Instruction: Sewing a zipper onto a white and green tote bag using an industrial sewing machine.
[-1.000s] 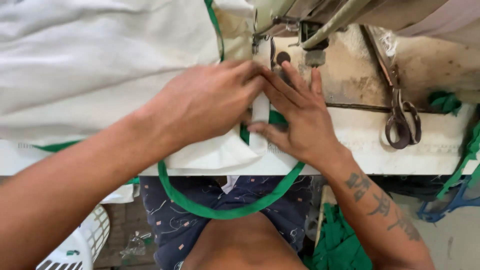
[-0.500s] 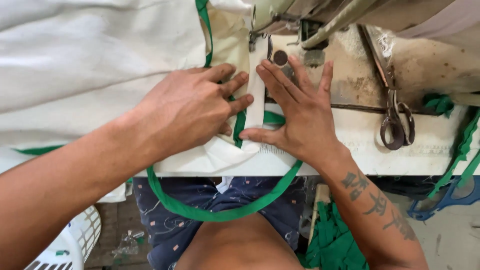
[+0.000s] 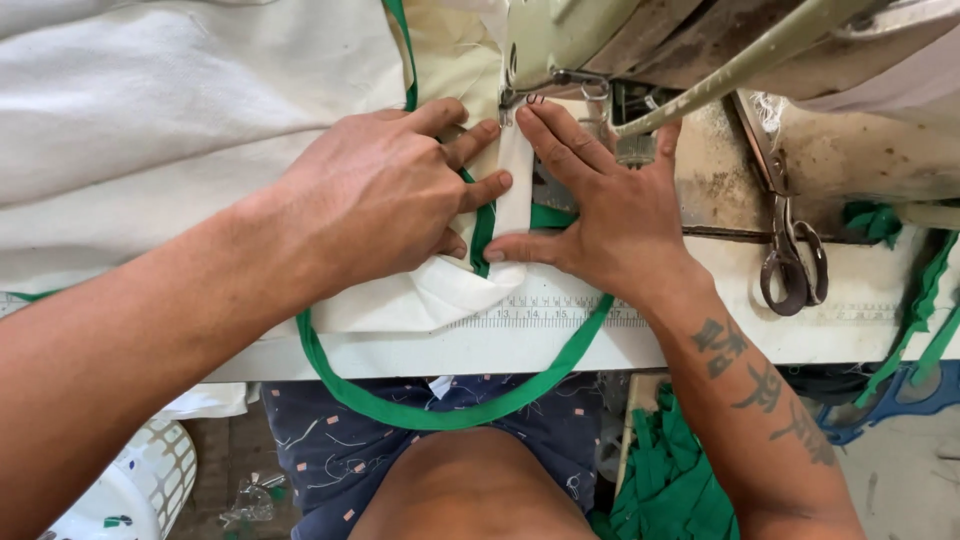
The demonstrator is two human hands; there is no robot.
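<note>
My left hand (image 3: 385,205) lies flat, palm down, fingers spread a little, pressing the white fabric (image 3: 170,130) onto the sewing table (image 3: 700,340); it grips nothing. My right hand (image 3: 610,205) is also flat and open, fingers fanned toward 11 o'clock, thumb pointing to 9 o'clock and touching the folded fabric edge (image 3: 515,190) between both hands. That narrow white strip runs toward 12 o'clock, straight under the sewing machine head (image 3: 620,40); the needle area sits just past my right fingertips, and I can't tell if the presser foot is down. The green binding tape (image 3: 440,415) lines the fabric edge between my hands, then hangs off the table's front edge in a loop toward 6 o'clock, over my lap, and comes back up under my right wrist. Bulk of the white fabric is piled at 9 to 11 o'clock from my left hand. A printed ruler strip (image 3: 560,312) runs along the table just below my right thumb. Scissors (image 3: 790,260) lie on the table at 3 o'clock from my right hand, near, not touching. Green scraps (image 3: 670,480) are heaped on the floor at 5 o'clock. A white plastic basket (image 3: 130,490) sits on the floor at 7 o'clock.
</note>
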